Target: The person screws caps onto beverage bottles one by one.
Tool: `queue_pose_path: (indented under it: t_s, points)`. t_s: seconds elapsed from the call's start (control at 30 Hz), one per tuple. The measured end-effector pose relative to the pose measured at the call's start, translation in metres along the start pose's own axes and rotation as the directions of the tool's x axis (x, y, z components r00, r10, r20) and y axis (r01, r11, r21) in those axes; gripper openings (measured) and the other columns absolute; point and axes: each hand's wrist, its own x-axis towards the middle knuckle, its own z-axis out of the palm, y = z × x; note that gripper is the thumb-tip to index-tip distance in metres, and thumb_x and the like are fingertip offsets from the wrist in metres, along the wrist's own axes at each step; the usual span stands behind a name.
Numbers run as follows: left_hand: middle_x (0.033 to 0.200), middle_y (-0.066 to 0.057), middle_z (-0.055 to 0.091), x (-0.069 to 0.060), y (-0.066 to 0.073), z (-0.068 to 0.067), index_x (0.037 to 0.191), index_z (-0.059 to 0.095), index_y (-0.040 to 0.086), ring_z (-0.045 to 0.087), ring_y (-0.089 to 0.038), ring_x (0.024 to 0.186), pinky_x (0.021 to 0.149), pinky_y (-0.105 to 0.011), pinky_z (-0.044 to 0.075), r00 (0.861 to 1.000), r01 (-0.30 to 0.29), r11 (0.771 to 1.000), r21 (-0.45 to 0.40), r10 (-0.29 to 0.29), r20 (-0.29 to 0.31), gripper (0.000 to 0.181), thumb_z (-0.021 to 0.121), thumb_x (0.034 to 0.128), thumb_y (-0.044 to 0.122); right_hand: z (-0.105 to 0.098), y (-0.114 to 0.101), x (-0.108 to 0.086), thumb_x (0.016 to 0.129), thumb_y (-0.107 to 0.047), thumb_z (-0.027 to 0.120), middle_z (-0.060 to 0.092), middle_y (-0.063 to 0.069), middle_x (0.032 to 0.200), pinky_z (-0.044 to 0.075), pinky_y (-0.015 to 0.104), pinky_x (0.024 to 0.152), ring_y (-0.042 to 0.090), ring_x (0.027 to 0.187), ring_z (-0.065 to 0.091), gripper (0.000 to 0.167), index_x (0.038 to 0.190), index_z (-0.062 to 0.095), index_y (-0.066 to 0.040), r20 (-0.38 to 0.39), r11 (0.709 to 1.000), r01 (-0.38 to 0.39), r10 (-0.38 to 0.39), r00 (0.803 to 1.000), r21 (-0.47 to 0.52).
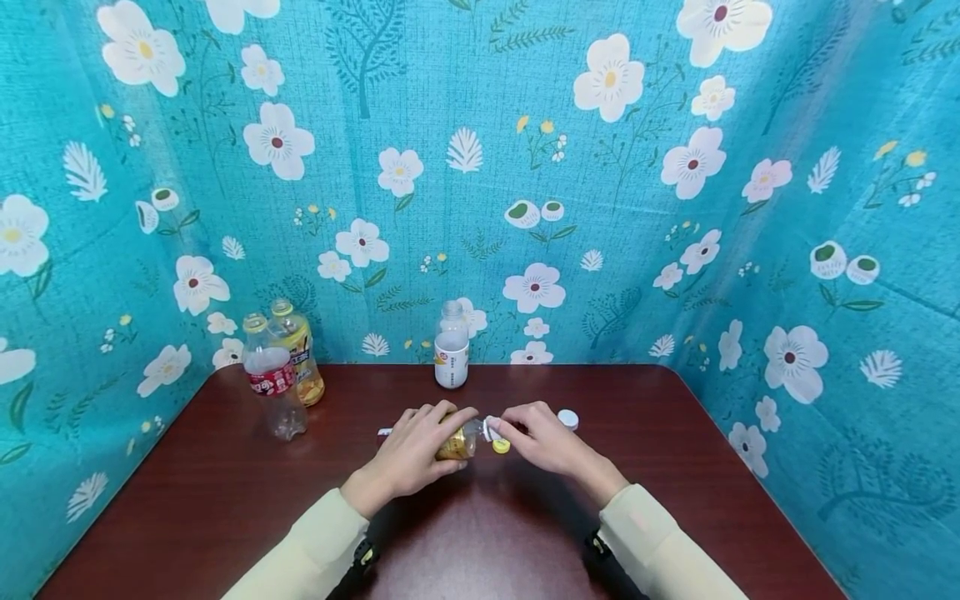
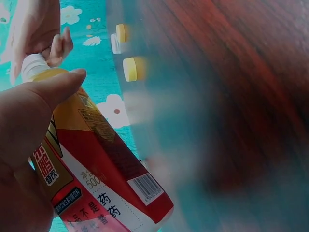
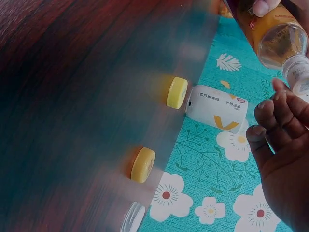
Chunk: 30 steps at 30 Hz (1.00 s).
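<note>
My left hand (image 1: 420,446) grips a plastic drink bottle (image 2: 120,159) with a red and gold label, tilted well over so its neck points right. At the neck, my right hand (image 1: 551,437) pinches the white bottle cap (image 3: 295,72); the thumb is hidden in the right wrist view. The cap sits at the bottle's mouth, and whether it is loose I cannot tell. Below the right hand, a yellow cap (image 3: 177,93), a darker yellow cap (image 3: 143,165) and a white cap (image 3: 133,217) lie apart on the table.
Toward the back left of the dark red table (image 1: 187,500) stand a clear bottle with a red label (image 1: 273,381) and a yellow-labelled bottle (image 1: 303,354), both uncapped. A white-labelled bottle (image 1: 451,362) stands at the back edge, before a floral turquoise curtain (image 1: 480,217).
</note>
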Motion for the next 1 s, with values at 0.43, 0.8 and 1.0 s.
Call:
queue_pose_path:
  t_s: [0.43, 0.8, 1.0]
  points:
    - [0.129, -0.002, 0.056, -0.002, -0.004, 0.0, 0.151, 0.047, 0.028, 0.056, -0.025, 0.115, 0.1, -0.056, 0.045, 1.0, 0.023, 1.0, -0.004, -0.023, 0.012, 0.078, 0.084, 0.0846, 0.041, -0.01, -0.001, -0.004, 0.093, -0.032, 0.078, 0.07, -0.01, 0.092, 0.056, 0.029, 0.065, 0.01, 0.074, 0.065, 0.032, 0.122, 0.067, -0.023, 0.031, 0.983, 0.03, -0.036, 0.999, 0.183]
    - [0.129, -0.002, 0.056, -0.001, -0.003, 0.0, 0.151, 0.045, 0.03, 0.056, -0.025, 0.115, 0.101, -0.056, 0.045, 0.999, 0.031, 1.0, 0.0, -0.031, 0.025, 0.078, 0.084, 0.085, 0.04, -0.01, -0.005, -0.001, 0.093, -0.027, 0.078, 0.07, -0.01, 0.089, 0.057, 0.029, 0.067, 0.009, 0.073, 0.066, 0.024, 0.114, 0.069, -0.022, 0.045, 0.984, 0.018, -0.026, 0.999, 0.179]
    - [0.129, -0.001, 0.056, -0.001, -0.002, -0.001, 0.151, 0.045, 0.031, 0.055, -0.024, 0.116, 0.101, -0.055, 0.044, 0.999, 0.03, 1.0, 0.001, -0.03, 0.023, 0.078, 0.085, 0.0845, 0.039, -0.009, -0.003, 0.0, 0.094, -0.034, 0.076, 0.068, -0.012, 0.083, 0.055, 0.027, 0.064, 0.007, 0.07, 0.062, 0.019, 0.106, 0.068, -0.021, 0.055, 0.99, 0.002, -0.01, 0.998, 0.143]
